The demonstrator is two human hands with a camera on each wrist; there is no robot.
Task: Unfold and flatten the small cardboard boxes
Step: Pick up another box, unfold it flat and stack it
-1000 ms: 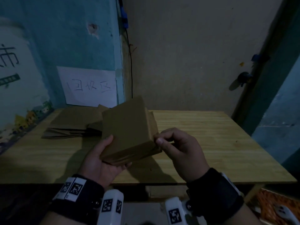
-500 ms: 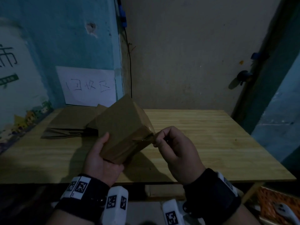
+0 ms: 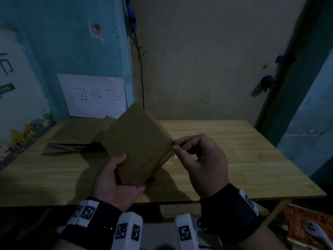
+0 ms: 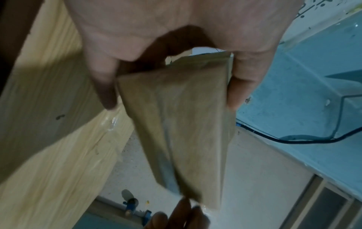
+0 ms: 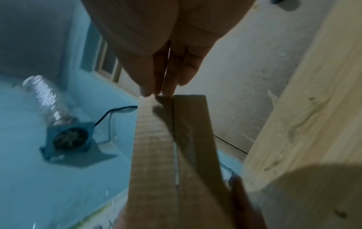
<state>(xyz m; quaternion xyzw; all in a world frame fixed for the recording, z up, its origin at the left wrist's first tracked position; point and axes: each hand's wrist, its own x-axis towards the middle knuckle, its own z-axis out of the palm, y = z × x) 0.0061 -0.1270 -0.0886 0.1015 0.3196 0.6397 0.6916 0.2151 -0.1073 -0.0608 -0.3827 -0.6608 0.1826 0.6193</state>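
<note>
A small brown cardboard box (image 3: 137, 141) is held tilted above the wooden table (image 3: 234, 150). My left hand (image 3: 115, 175) grips its near lower end, thumb on the top face and fingers underneath; the left wrist view shows thumb and fingers clamping the box (image 4: 176, 124). My right hand (image 3: 198, 159) pinches at the box's right corner with thumb and forefinger. In the right wrist view the fingertips (image 5: 156, 91) meet at the end of the taped seam on the box (image 5: 172, 147). What is pinched there is too small to make out.
A pile of flattened brown cardboard (image 3: 75, 139) lies at the table's back left, under a white paper sign (image 3: 93, 96) on the blue wall. A cable (image 3: 139, 69) runs down the wall corner. An orange object (image 3: 310, 226) sits low right below the table.
The box has turned so its far corner points higher, and my right hand has moved from the side edge to pinch at the right corner. My left hand keeps its grip.
</note>
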